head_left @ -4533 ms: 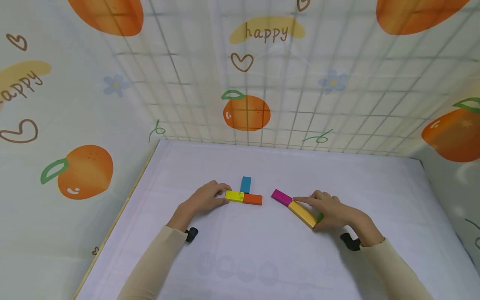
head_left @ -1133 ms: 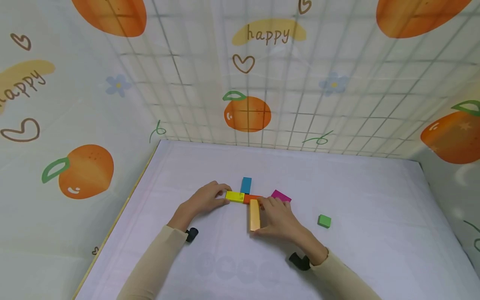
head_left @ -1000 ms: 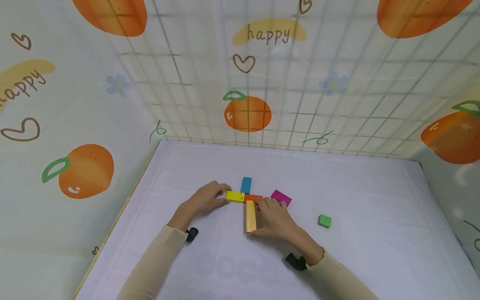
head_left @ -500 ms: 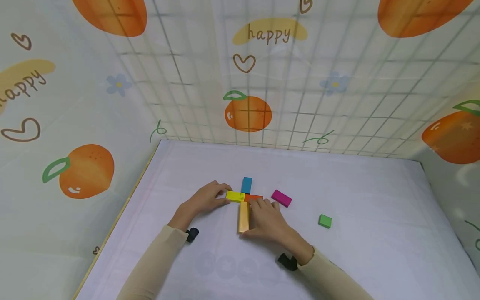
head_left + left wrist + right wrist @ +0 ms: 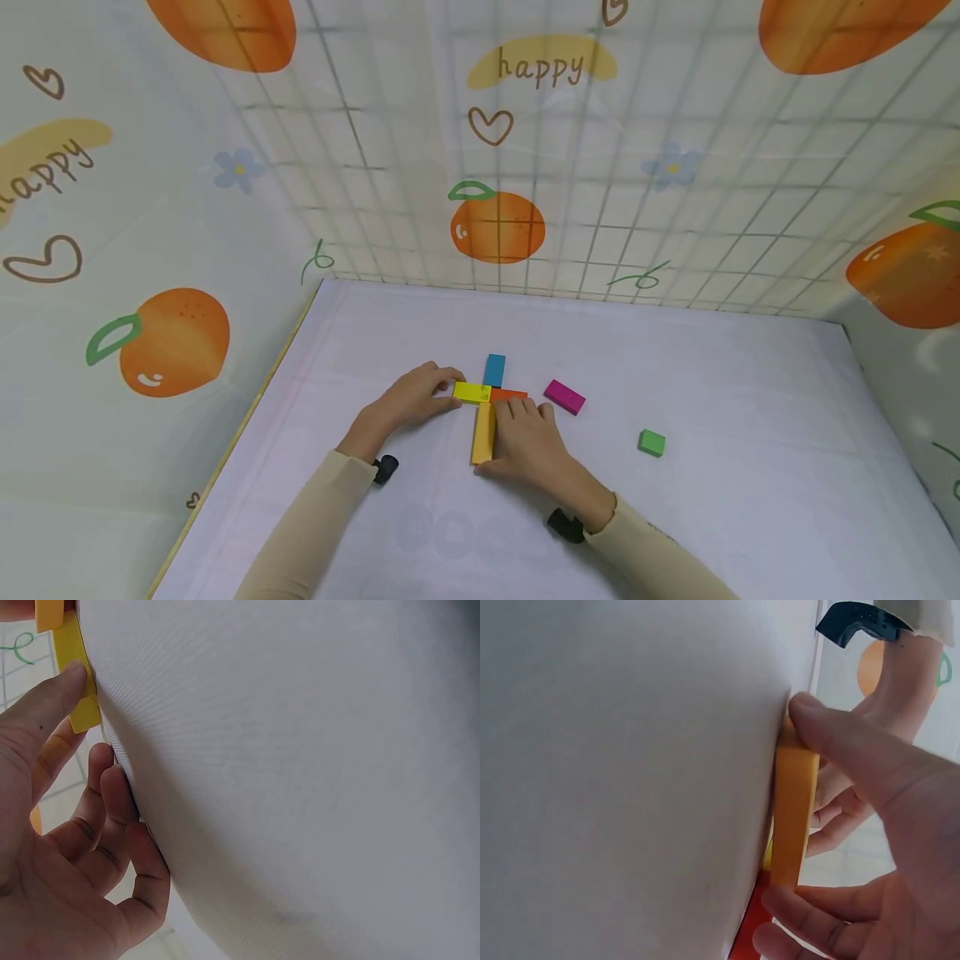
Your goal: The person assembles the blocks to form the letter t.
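Note:
My left hand (image 5: 408, 404) pinches the left end of a yellow block (image 5: 471, 392) between thumb and fingers. The left wrist view shows the thumb against that block, with the other fingers curled beside it. A red-orange block (image 5: 510, 394) adjoins its right end, and a blue block (image 5: 494, 369) points away from where they meet. My right hand (image 5: 534, 446) grips a longer golden-yellow block (image 5: 483, 435) by its ends. That block lies lengthwise toward me, its far end at the yellow and red-orange blocks. In the right wrist view, the thumb covers one end of the golden-yellow block (image 5: 793, 810).
A magenta block (image 5: 564, 397) lies slantwise right of the group. Farther right is a small green block (image 5: 652, 442). White cloth covers the table (image 5: 750, 500), with a patterned curtain (image 5: 375, 208) standing along its back.
My right hand has carried the golden-yellow block left, from beside the magenta block to the yellow and red-orange ones, turning it lengthwise. The green block is uncovered. My left hand stays put.

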{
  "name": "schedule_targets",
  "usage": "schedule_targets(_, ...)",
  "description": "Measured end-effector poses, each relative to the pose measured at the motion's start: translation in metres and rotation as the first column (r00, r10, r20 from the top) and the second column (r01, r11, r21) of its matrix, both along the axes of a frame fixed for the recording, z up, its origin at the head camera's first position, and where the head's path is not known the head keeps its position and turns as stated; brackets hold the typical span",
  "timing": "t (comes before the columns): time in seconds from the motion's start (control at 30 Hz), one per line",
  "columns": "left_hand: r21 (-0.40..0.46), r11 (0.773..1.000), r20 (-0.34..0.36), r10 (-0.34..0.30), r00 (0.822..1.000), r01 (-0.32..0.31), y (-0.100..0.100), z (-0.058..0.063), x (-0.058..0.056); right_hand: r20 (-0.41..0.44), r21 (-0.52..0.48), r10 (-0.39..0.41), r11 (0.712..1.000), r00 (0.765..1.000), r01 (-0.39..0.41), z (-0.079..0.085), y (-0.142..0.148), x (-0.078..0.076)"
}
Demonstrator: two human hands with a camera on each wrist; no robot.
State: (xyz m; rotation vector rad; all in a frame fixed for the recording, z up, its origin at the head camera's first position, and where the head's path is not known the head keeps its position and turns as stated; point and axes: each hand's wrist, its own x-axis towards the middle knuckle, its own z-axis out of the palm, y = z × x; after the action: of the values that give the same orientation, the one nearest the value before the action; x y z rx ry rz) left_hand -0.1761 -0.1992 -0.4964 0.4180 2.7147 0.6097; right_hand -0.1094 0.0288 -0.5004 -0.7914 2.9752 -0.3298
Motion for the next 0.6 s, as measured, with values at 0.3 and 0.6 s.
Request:
schedule_targets(0.3, -0.001, 1.000, -0.005, -0.005, 1.000, 0.005, -0.0004, 0.0001, 0.0001, -0.012, 0.012, 0.002, 1.000, 1.000, -0.002, 0.0002, -0.0003, -0.0005)
schedule_targets(0.6, 0.002, 1.000, 0.004, 0.002, 1.000, -0.002, -0.0004, 0.0016, 0.0007, 0.002, 0.009, -0.003, 1.000, 1.000, 0.003, 0.0011, -0.0010, -0.0007)
